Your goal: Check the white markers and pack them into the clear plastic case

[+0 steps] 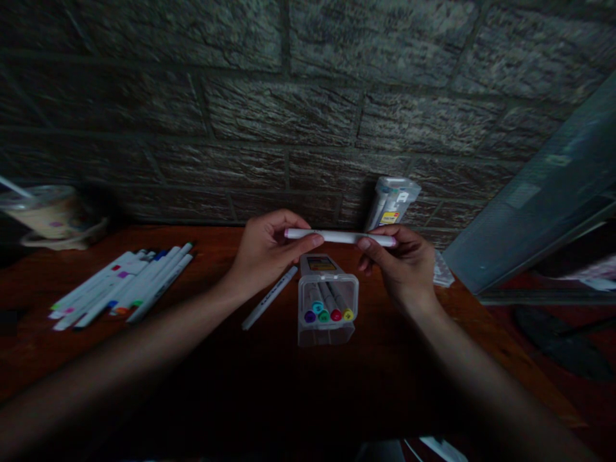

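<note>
A white marker (339,237) with pinkish ends lies level between my two hands, above the table. My left hand (275,247) pinches its left end between thumb and fingers, while my right hand (400,260) grips the right end the same way. Just below stands an open clear plastic case (356,298), lying on its side with its mouth toward me. Inside it are several markers (323,316) with purple, turquoise, green, red and yellow ends. One loose white marker (270,298) rests on the table to the left of the case.
On the left, several white markers (120,282) lie in a pile. Behind them stands a cup with a straw (48,208) on a tray. Another clear case (392,202) is upright near the brick wall (283,109). A grey metal post (529,186) rises beyond the wooden table's (212,256) right edge.
</note>
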`<state>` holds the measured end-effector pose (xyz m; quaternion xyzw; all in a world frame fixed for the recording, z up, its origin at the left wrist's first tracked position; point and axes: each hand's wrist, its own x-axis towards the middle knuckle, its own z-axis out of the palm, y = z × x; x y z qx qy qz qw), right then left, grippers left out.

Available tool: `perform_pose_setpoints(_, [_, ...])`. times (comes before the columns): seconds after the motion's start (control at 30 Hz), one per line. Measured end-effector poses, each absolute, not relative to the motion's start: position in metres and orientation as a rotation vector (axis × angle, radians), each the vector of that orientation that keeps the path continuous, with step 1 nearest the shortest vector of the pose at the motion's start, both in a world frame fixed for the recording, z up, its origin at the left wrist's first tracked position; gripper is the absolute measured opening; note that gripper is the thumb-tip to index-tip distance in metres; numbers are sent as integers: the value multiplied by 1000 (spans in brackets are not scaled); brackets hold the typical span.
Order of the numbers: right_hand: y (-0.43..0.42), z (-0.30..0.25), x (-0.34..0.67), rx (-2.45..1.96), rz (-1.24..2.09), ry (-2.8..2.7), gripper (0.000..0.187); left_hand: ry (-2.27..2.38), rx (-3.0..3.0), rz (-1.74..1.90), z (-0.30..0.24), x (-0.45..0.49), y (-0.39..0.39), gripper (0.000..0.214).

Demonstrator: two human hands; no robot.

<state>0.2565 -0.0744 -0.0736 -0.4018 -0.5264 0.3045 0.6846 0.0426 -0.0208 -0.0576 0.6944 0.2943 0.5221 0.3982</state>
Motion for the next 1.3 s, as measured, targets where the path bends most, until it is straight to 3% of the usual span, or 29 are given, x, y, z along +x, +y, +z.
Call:
perform_pose_setpoints(0.53, [-75, -75, 260, -865, 746, -1164, 18, 741, 1656, 1296, -55, 41, -20, 14])
perform_pose_setpoints(1.3, [-75, -71, 260, -852, 837, -1108, 25, 666, 1440, 1321, -56, 42, -16, 21])
